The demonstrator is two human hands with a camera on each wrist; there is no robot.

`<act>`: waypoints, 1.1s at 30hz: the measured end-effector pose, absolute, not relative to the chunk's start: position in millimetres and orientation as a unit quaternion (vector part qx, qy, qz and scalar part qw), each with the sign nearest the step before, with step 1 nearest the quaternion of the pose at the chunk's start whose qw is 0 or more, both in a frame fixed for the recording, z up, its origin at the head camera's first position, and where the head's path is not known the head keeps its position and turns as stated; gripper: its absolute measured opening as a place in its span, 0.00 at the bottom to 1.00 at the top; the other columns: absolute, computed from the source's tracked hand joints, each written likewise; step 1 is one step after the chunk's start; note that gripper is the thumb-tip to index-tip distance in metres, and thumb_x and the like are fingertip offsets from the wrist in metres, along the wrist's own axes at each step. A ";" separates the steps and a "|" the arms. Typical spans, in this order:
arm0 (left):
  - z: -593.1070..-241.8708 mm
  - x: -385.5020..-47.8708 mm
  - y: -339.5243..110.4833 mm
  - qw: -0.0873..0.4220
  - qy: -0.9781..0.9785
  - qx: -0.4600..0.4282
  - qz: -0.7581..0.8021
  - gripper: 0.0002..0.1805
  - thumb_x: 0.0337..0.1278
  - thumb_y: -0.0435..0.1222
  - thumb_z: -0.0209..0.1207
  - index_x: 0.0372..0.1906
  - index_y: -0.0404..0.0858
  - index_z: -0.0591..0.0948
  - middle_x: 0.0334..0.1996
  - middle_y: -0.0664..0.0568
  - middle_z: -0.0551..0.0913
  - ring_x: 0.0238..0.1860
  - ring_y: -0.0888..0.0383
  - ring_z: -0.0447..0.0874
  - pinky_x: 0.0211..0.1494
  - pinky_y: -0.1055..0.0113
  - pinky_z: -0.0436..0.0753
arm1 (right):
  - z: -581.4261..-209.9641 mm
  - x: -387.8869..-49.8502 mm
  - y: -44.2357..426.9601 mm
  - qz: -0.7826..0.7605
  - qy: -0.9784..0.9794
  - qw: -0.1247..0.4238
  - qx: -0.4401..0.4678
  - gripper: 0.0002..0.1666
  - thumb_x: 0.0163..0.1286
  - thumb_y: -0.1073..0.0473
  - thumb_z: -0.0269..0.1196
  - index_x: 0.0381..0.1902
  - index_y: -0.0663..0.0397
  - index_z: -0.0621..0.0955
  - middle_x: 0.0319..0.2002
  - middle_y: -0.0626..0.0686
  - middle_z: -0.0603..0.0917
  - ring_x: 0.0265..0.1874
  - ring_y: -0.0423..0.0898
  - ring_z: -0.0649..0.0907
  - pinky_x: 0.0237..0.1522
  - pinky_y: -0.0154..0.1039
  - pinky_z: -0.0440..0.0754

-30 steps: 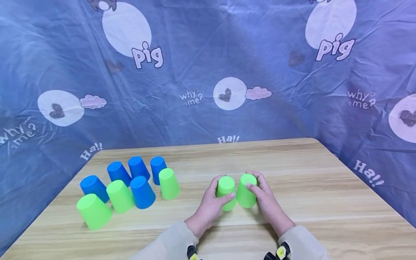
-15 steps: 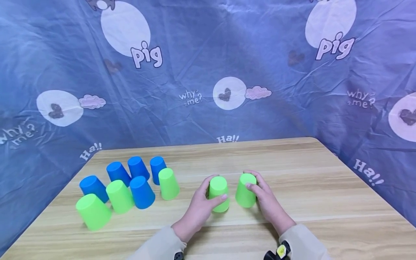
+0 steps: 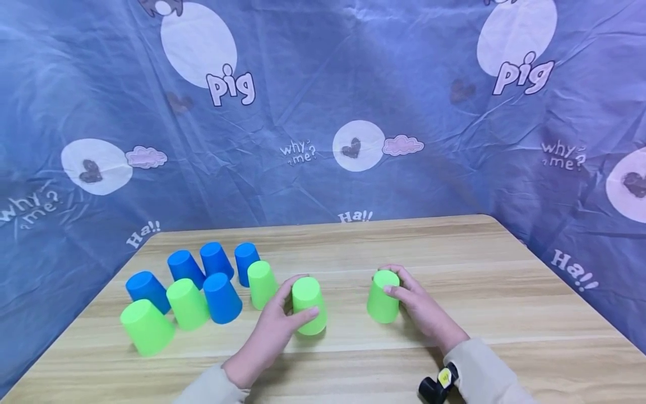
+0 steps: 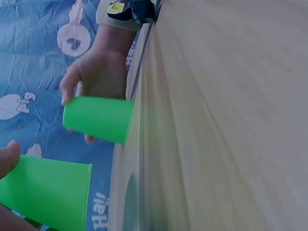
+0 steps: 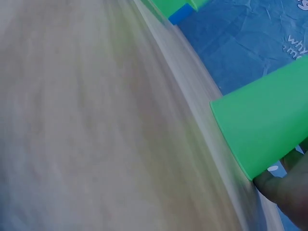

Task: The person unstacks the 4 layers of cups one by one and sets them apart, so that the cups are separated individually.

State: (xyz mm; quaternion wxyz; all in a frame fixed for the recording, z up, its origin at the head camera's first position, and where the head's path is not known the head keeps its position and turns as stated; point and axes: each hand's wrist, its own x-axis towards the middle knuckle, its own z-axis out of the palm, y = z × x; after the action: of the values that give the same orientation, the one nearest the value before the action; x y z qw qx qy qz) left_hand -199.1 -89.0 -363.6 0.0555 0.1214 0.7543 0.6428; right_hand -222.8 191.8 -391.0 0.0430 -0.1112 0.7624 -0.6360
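My left hand (image 3: 272, 325) grips an upside-down green cup (image 3: 309, 300), thumb across its near side and fingers round the far side. To the right, my right hand (image 3: 421, 308) holds a second upside-down green cup (image 3: 382, 300) in the same way. A wide gap separates these two cups. In the left wrist view, the left hand's cup (image 4: 45, 192) shows at the lower left and the right hand's cup (image 4: 98, 119) beyond it. The right wrist view has its cup (image 5: 264, 118) at the right, rim towards the table; most of that hand is out of frame.
Left of my hands, several upside-down cups stand on the wooden table (image 3: 504, 314): blue ones such as the front blue cup (image 3: 222, 298), and green ones such as the nearest green cup (image 3: 146, 328). A green cup (image 3: 262, 285) stands close to my left hand. A blue printed cloth (image 3: 429, 101) hangs behind.
My left hand has moved left with its green cup, away from the other cup, widening the gap. The right hand and its cup have stayed nearly in place.
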 end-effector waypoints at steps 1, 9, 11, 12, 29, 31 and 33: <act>-363.0 -198.0 -93.3 0.054 0.757 0.114 0.641 0.34 0.50 0.42 0.64 0.64 0.49 0.66 0.62 0.49 0.69 0.65 0.47 0.63 0.67 0.46 0.60 | -391.3 -223.7 192.6 -0.639 0.759 0.048 -0.119 0.26 0.67 0.57 0.52 0.61 0.58 0.63 0.51 0.54 0.72 0.50 0.48 0.72 0.56 0.44 0.65; -360.1 -192.9 -121.8 0.027 0.789 0.077 0.609 0.34 0.50 0.41 0.65 0.64 0.51 0.67 0.59 0.49 0.73 0.62 0.49 0.68 0.63 0.48 0.67 | -386.2 -228.6 201.8 -0.615 0.767 0.075 -0.168 0.25 0.68 0.56 0.53 0.60 0.57 0.63 0.60 0.62 0.70 0.54 0.49 0.71 0.62 0.60 0.57; -358.8 -192.6 -128.1 0.020 0.795 0.078 0.602 0.33 0.51 0.41 0.64 0.64 0.49 0.67 0.58 0.48 0.73 0.61 0.48 0.69 0.62 0.48 0.68 | -385.6 -229.6 204.4 -0.608 0.770 0.080 -0.176 0.25 0.68 0.56 0.53 0.60 0.57 0.63 0.60 0.63 0.69 0.54 0.48 0.70 0.62 0.63 0.55; -358.3 -192.8 -131.5 0.017 0.797 0.076 0.599 0.33 0.51 0.40 0.64 0.64 0.49 0.67 0.58 0.48 0.73 0.61 0.48 0.68 0.62 0.48 0.68 | -385.4 -230.1 205.5 -0.604 0.772 0.082 -0.179 0.25 0.68 0.56 0.53 0.59 0.57 0.63 0.60 0.62 0.70 0.55 0.48 0.70 0.62 0.62 0.55; -363.9 -195.1 -175.6 0.019 0.813 0.029 0.582 0.36 0.51 0.40 0.64 0.66 0.44 0.63 0.66 0.44 0.63 0.68 0.44 0.57 0.67 0.45 0.59 | -392.3 -238.0 215.9 -0.571 0.776 0.088 -0.254 0.22 0.71 0.60 0.49 0.60 0.55 0.59 0.61 0.62 0.69 0.57 0.41 0.69 0.59 0.71 0.52; -364.6 -195.3 -178.0 0.019 0.816 0.025 0.577 0.36 0.51 0.39 0.64 0.66 0.43 0.63 0.66 0.43 0.63 0.68 0.44 0.57 0.67 0.45 0.59 | -392.6 -238.7 215.7 -0.572 0.774 0.093 -0.254 0.22 0.71 0.59 0.48 0.60 0.55 0.59 0.63 0.63 0.68 0.59 0.41 0.68 0.59 0.72 0.50; -365.0 -195.5 -179.9 0.017 0.818 0.025 0.575 0.36 0.51 0.39 0.64 0.66 0.42 0.63 0.66 0.42 0.63 0.68 0.43 0.57 0.67 0.44 0.59 | -393.1 -239.2 215.9 -0.573 0.772 0.096 -0.256 0.22 0.71 0.60 0.48 0.60 0.55 0.60 0.63 0.62 0.68 0.59 0.41 0.68 0.60 0.71 0.50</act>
State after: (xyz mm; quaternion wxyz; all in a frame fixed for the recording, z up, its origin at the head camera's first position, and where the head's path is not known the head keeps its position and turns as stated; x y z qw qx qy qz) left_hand -195.5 -179.9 -365.0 0.0168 0.0246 0.8178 0.5748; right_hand -239.2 215.9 -393.1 0.0962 -0.2558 0.7723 -0.5734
